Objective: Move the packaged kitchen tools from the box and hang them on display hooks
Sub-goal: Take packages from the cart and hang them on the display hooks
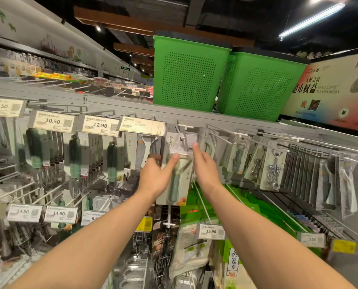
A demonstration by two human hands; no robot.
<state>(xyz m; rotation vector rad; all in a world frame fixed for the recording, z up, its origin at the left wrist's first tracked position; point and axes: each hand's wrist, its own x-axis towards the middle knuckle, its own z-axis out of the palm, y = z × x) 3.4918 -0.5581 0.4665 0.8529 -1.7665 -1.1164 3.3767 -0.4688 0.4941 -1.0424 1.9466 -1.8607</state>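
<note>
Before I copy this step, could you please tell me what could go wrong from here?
1. The packaged peeler is steadied mainly by the left hand; its hang hole may miss the hook tip, and it could drop.
2. The right hand touches only the card's top edge, so the card might bend.

Both bare arms reach up to a packaged peeler [177,174] whose card top sits at a display hook [182,138]. The left hand [156,178] grips the pack's left edge, thumb across its front; the right hand [205,165] touches the card's right edge with a fingertip (fingers extended). Two green perforated baskets [255,86] stand on the shelf top above, packaged corkscrews [273,170] hang to the right.
</note>
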